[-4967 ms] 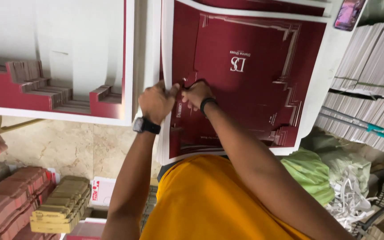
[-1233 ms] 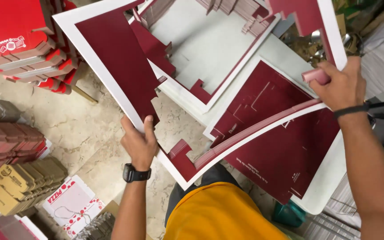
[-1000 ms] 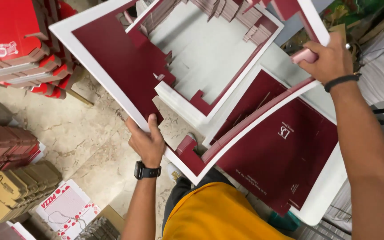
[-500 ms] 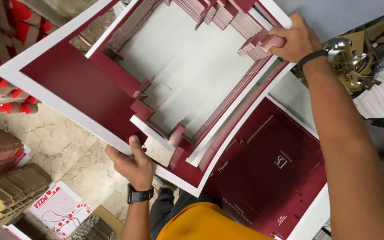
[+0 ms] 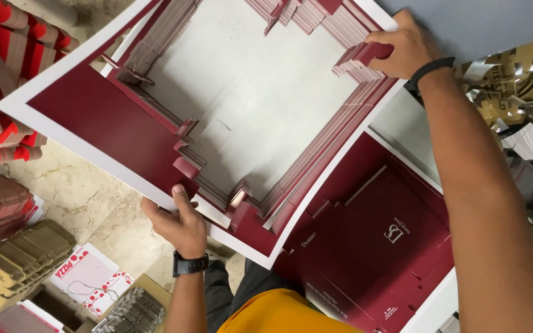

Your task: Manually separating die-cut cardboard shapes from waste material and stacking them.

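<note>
Both hands' fingers [image 5: 183, 198] clamp opposite edges of the maroon die-cut frame stack [image 5: 118, 132].

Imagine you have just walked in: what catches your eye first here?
A big stack of maroon card frames with the middles cut out fills the centre, gripped by the left hand at its lower edge and the right hand at its upper right. Beneath, lower right, lies a whole maroon printed sheet.
</note>
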